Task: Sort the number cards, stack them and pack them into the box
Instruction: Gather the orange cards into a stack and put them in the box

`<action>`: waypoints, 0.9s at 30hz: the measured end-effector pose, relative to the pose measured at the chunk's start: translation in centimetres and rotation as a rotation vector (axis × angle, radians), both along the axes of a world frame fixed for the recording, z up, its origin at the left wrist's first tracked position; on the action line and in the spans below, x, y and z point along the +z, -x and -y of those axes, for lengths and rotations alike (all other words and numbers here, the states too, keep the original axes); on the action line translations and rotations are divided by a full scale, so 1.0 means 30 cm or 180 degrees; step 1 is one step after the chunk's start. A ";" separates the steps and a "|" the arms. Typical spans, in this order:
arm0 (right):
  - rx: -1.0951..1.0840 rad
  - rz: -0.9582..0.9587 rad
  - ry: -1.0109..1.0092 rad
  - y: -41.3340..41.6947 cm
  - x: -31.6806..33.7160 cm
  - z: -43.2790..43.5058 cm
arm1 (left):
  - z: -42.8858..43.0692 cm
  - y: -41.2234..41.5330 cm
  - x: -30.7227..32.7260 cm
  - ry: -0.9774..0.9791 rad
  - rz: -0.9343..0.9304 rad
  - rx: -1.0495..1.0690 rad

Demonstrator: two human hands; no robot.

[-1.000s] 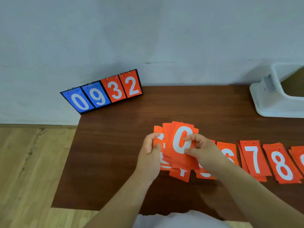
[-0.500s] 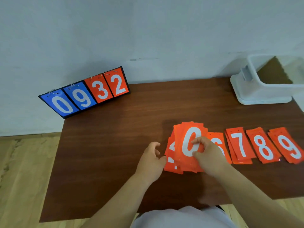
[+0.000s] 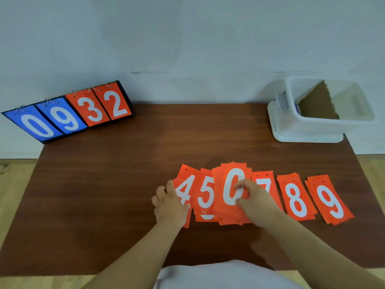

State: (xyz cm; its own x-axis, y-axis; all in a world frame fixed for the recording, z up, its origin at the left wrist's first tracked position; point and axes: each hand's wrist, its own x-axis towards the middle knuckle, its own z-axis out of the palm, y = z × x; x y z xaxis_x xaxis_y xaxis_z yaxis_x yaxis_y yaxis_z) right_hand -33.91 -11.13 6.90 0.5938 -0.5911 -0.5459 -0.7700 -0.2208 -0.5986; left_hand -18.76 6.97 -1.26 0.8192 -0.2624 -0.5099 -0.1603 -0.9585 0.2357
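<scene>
Orange number cards lie in a row on the brown table (image 3: 104, 184). My right hand (image 3: 253, 200) grips a thick stack topped by a 0 card (image 3: 231, 182), thumb and fingers curled round its right edge. My left hand (image 3: 169, 205) rests on the left edge of the 4 pile (image 3: 185, 184), with its fingers lying over that pile. A 5 pile (image 3: 205, 195) sits between them. To the right lie the 7 pile (image 3: 263, 181), partly hidden by my right hand, the 8 pile (image 3: 295, 197) and the 9 pile (image 3: 329, 201). The white box (image 3: 325, 126) stands at the back right.
A flip scoreboard (image 3: 68, 113) showing 0 9 3 2 leans at the table's back left corner against the wall. Wooden floor shows past the left and right table edges. A brown cardboard piece (image 3: 316, 105) sits inside the box.
The stack under my right hand has shifted right, uncovering the 4 and 5 piles. My left hand moved off the stack onto the 4 pile. The view shifted left, bringing the box fully in.
</scene>
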 end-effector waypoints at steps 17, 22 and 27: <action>0.0282 0.0181 -0.0270 -0.028 -0.032 0.050 | -0.080 0.047 0.105 0.1425 -0.0217 0.1208; -0.0319 0.0579 -0.1049 -0.075 0.027 0.019 | -0.130 -0.013 0.230 0.1832 -0.0359 0.1225; -0.0983 0.1599 -0.2810 -0.159 0.163 -0.052 | -0.133 -0.050 0.329 0.2260 -0.0654 0.0960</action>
